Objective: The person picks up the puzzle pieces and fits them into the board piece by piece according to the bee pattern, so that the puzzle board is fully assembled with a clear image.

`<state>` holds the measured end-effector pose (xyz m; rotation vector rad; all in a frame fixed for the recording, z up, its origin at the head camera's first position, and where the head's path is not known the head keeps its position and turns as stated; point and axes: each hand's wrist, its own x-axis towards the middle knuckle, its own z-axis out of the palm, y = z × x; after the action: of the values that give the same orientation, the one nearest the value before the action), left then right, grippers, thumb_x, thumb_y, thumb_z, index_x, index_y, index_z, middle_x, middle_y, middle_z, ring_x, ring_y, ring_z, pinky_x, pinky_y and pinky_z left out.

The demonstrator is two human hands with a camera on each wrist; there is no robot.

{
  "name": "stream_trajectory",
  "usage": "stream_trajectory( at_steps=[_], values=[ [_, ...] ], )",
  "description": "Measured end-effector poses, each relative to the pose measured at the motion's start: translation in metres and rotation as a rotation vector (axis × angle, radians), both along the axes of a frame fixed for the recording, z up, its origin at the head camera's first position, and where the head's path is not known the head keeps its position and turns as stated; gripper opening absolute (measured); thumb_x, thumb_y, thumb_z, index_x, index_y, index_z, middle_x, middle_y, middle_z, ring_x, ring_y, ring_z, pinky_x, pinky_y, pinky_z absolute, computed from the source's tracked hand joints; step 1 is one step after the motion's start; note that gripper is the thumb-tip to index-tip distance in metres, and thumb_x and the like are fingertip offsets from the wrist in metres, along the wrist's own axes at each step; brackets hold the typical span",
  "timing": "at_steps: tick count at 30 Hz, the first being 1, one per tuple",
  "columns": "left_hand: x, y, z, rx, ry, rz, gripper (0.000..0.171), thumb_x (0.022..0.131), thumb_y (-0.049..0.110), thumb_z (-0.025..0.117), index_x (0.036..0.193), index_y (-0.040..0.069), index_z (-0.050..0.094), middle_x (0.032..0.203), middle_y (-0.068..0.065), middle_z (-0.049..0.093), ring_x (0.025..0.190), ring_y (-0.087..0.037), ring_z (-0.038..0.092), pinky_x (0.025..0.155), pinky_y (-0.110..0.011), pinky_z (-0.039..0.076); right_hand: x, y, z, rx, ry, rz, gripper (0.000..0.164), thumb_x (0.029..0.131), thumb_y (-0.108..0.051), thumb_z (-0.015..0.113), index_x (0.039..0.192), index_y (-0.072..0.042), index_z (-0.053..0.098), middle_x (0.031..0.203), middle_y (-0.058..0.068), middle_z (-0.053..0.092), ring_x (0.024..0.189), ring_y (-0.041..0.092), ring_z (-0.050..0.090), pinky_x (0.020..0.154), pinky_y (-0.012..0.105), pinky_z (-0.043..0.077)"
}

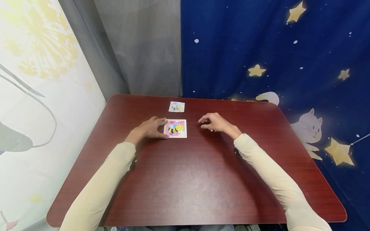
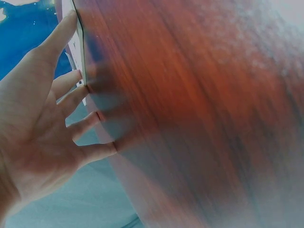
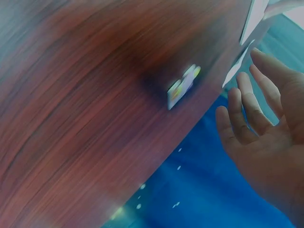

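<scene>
A square bee jigsaw puzzle [image 1: 174,129] with a pale border lies on the table, its picture pink with a yellow and black bee. A whitish patch shows at its lower right. My left hand [image 1: 151,127] is spread along its left side, thumb at the near corner and fingers at the far one. The left wrist view shows those fingers [image 2: 75,97] fairly straight. Right of the puzzle, my right hand [image 1: 216,123] hovers above the table with loosely bent fingers and nothing between them. Under it lies a loose jigsaw piece [image 3: 183,88], mostly hidden in the head view.
Behind the puzzle lies a small paper card [image 1: 176,106] with a similar bee picture. The dark red table [image 1: 185,179] has rounded corners. A grey curtain [image 1: 144,48] and a blue starry curtain [image 1: 231,48] hang behind, with a pale patterned wall covering [image 1: 43,106] at the left.
</scene>
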<state>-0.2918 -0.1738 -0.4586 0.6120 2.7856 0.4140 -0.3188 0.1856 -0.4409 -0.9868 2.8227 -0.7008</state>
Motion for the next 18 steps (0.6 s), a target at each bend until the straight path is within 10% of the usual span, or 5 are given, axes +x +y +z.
stream_trajectory(
  at_steps=[18],
  values=[
    [0.002,0.000,0.001,0.006,0.007,-0.013,0.096,0.083,0.065,0.078,0.160,0.022,0.042,0.168,-0.004,0.033,0.150,-0.036,0.030,0.111,-0.065,0.037,0.002,0.048,-0.001,0.082,-0.038,-0.015,0.030,0.087,-0.011,0.084,0.116,-0.007,0.078,0.107,0.007,0.077,0.100,0.025,0.070,0.092,0.043,0.055]
  ],
)
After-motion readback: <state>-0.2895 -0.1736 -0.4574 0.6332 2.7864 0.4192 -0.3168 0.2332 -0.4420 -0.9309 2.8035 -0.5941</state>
